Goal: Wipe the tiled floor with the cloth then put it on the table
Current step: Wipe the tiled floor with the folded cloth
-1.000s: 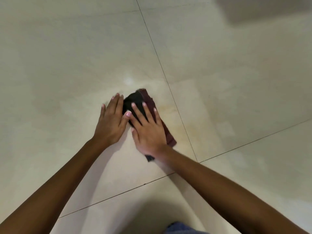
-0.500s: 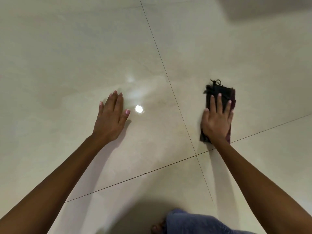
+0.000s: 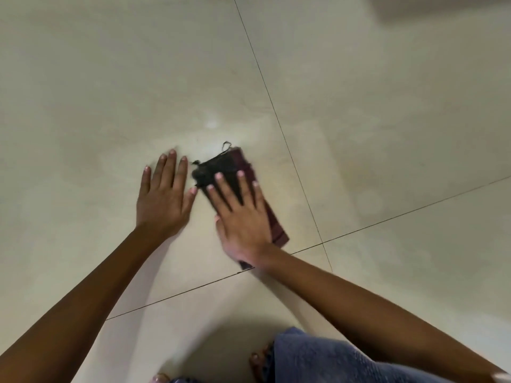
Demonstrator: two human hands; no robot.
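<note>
Dark cloth (image 3: pixel 224 167) under your flat right hand (image 3: pixel 243 219): press hard, slide toward three o'clock; left hand (image 3: pixel 163 200) lies flat.

we log cloth (image 3: pixel 235 167): black over its left part, maroon down its right side | floor (image 3: pixel 110 78) around the cloth: we see plain pale cream tiles, glossy | joint lines (image 3: pixel 275 111) right of the cloth: thin, dark | garment (image 3: pixel 331 360) nearer us than the cloth: we note dull greyish blue, faintly mottled
</note>
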